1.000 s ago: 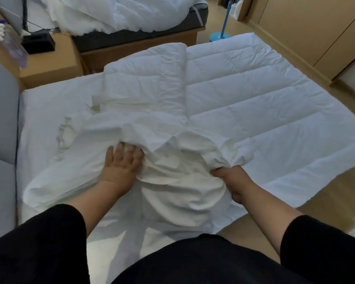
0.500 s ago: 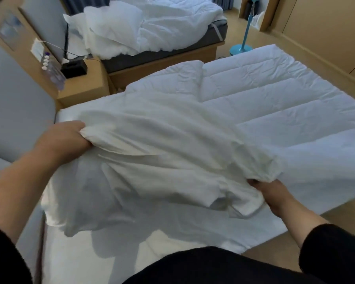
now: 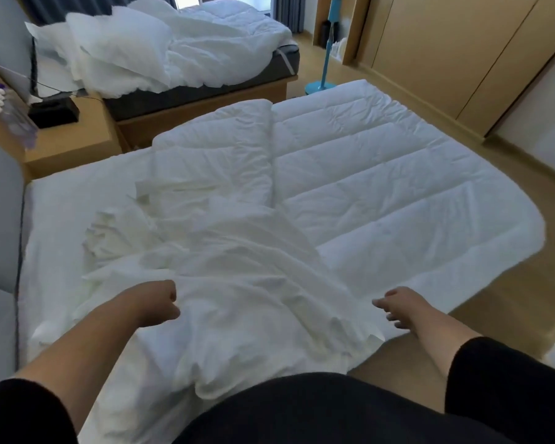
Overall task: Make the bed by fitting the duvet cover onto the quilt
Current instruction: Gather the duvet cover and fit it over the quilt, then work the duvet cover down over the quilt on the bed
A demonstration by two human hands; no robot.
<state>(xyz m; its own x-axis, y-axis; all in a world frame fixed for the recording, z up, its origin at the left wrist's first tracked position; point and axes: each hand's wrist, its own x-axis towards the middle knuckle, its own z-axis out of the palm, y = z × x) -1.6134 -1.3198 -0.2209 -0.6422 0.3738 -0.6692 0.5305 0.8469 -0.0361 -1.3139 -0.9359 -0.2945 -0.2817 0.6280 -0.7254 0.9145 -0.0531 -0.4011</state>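
Head view: duvet cover [image 3: 237, 283] now dropped, hands lowered and apart.

The duvet cover [image 3: 237, 283] is thin white cloth, crumpled into loose folds and ridges. It lies in a heap on the near part of the bed, its near edge bunched and hanging at the bed's front edge, its far end ruffled up toward the left. The quilt [image 3: 382, 193] is thick, white and padded, stitched into long channels. It lies spread flat across the far and right part of the bed, with its left portion folded back on itself and its right edge overhanging the side. The duvet cover's far folds overlap the quilt's near left part.
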